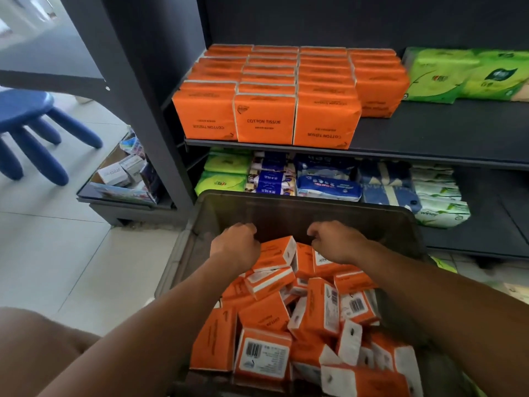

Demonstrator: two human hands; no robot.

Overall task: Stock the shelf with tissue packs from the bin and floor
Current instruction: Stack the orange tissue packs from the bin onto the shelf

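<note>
Close under bin rim point(286, 196): left hand point(235, 245), right hand point(335, 242)

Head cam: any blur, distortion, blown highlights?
Head view: wide-angle lens bows the shelf edge and tilts the post; green packs at upper right are blurred; front orange packs on the shelf are sharp, print legible; top left corner is washed out; the bin is dark inside.
</note>
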